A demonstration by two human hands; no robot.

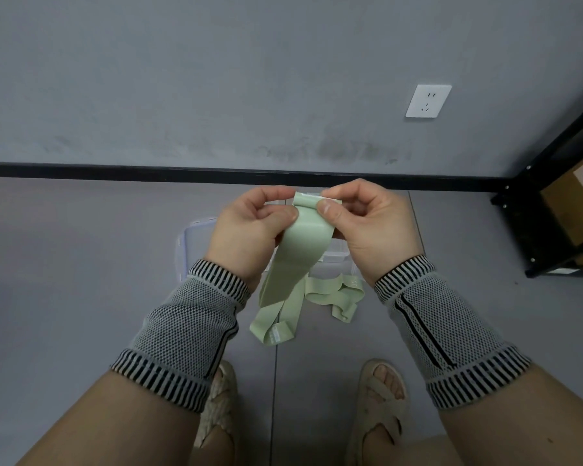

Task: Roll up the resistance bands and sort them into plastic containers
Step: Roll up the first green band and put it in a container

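Both hands, left hand [249, 223] and right hand [367, 227], pinch the folded top end of the green resistance band [303, 243], whose length hangs toward 6 o'clock, over the clear plastic container [196, 237].

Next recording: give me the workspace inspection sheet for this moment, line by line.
Surface: grey floor, seam running between the feet.
Job's things: green resistance band held up by its top edge, lower end hanging; second green band lying loose on the floor; clear plastic container on the floor, largely hidden behind the hands.
Clutter: nothing seen.
Grippers: left hand and right hand both pinch the held band's top edge, the roll barely begun.
Cables: nothing seen.
Surroundings: grey wall with a wall socket, black skirting, black shelf holding cardboard boxes at right.
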